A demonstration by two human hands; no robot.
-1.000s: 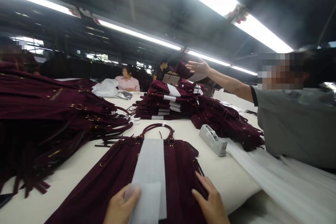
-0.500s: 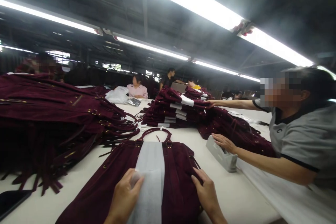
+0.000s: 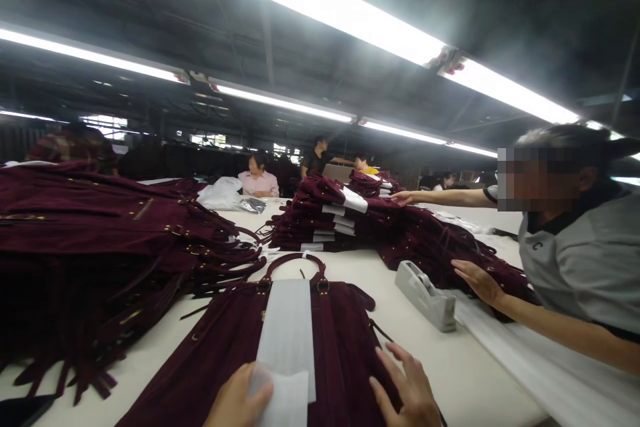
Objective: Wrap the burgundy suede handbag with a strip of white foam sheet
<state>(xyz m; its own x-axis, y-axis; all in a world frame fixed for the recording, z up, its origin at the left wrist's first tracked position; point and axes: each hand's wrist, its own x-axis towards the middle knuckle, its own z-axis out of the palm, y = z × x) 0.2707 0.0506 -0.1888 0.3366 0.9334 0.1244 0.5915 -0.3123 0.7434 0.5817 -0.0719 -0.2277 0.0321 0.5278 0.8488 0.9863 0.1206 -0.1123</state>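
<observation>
Bag: a maroon suede bag (image 3: 280,340) lies flat on the worktop (image 3: 450,360) right in front of the person, handles pointing away.
Paper: a white strip (image 3: 287,333) runs down the middle of the bag, from under the handles (image 3: 295,263) to the near edge.
Left hand: the left hand (image 3: 237,403) pinches the near end of the strip, thumb on top, grip clamped on the paper; half a second ago it sat a touch higher on the strip.
Right hand: the right hand (image 3: 410,390) rests on the bag's right side, fingers now spread apart and flat, holding nothing; a moment back they lay closer together.
What that means: by the look of it, the strip is being smoothed and pressed in place while the other hand steadies the suede.
Co-worker: on the right, a person in a grey shirt has taken a hand (image 3: 475,280) off the tape dispenser (image 3: 425,290); it now rests on loose bags just past it. Their other hand (image 3: 405,197) stays on the far stack.
Far stack: wrapped bags (image 3: 325,217), each with a white band, piled mid-worktop.
Left heap: a tall pile of unwrapped bags (image 3: 100,233), straps trailing.
Containers: none in view; white sheets (image 3: 525,367) lie loose along the right edge of the worktop.
</observation>
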